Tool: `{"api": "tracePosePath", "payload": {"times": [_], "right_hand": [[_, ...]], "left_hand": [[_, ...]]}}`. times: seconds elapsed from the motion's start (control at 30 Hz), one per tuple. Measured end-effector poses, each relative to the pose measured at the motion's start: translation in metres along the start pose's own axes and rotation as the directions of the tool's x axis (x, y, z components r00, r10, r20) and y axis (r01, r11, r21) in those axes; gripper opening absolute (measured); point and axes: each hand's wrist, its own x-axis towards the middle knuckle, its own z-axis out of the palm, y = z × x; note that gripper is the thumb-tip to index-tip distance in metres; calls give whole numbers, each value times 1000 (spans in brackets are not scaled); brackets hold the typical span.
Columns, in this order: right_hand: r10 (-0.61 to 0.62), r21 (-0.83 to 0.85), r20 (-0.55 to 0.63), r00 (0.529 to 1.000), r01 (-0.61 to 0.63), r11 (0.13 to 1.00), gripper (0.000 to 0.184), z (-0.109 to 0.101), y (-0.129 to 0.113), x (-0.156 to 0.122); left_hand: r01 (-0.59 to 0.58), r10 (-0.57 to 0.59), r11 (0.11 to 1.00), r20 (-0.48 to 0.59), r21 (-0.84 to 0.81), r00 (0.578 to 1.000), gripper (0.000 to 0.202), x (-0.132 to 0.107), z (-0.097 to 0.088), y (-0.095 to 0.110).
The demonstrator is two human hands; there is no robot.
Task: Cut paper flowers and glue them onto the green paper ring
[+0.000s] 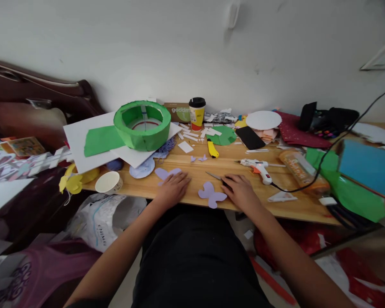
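My left hand (176,187) lies flat with fingers stretched out, partly covering a light purple paper cutout (163,173) near the table's front edge. My right hand (239,188) has its fingers around the black handles of a pair of scissors (214,176), whose blades point left along the tabletop. Much of the handles is hidden under the fingers. Between my hands, close to the right one, lies a purple paper butterfly (212,195). Small purple paper pieces (199,158) sit farther back, near a yellow utility knife (212,149).
A green ring-shaped paper structure (142,139) stands back left. A cup with a black lid (197,113) stands near the wall. On the right, a corded glue gun (259,168) lies beside an orange-labelled bottle (303,171). A white paper bowl (109,182) sits at the left front edge.
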Motion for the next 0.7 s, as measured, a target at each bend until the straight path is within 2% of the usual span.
{"api": "tracePosePath", "payload": {"times": [0.1,0.17,0.2,0.27,0.33,0.37,0.4,0.47,0.57,0.7], "right_hand": [[-148,158,12,989,144,977,32,2,-1,33],[-130,228,-59,990,140,964,34,-2,-6,47],[-71,243,-120,990,99,965,34,-7,-7,48],[112,210,-237,965,-61,976,34,-20,-6,37],[327,64,-310,893,-323,944,33,-37,5,14],[425,-30,-316,848,-457,889,36,-44,13,2],[504,-116,-291,813,-553,825,40,-51,23,-9],[600,-233,-153,785,-619,750,48,-58,46,-19],[632,-236,53,773,-606,760,47,-54,79,-12],[595,-161,122,794,-576,801,31,-44,105,3]], "left_hand": [[128,-126,991,-57,34,990,40,-4,0,-2],[165,-159,985,-116,44,980,41,-6,-1,0],[132,-126,990,-134,42,983,42,-8,-2,3],[-31,35,999,-128,33,991,43,-11,-5,13],[-209,211,978,-96,24,973,43,-15,-6,26],[-263,264,965,-87,23,961,44,-17,-5,34],[-289,290,957,-83,26,953,44,-19,-3,41],[-304,306,952,-72,31,949,45,-21,4,52],[-295,296,955,-50,42,954,51,-20,16,65],[-229,235,970,-72,80,969,60,-18,23,78]]}}
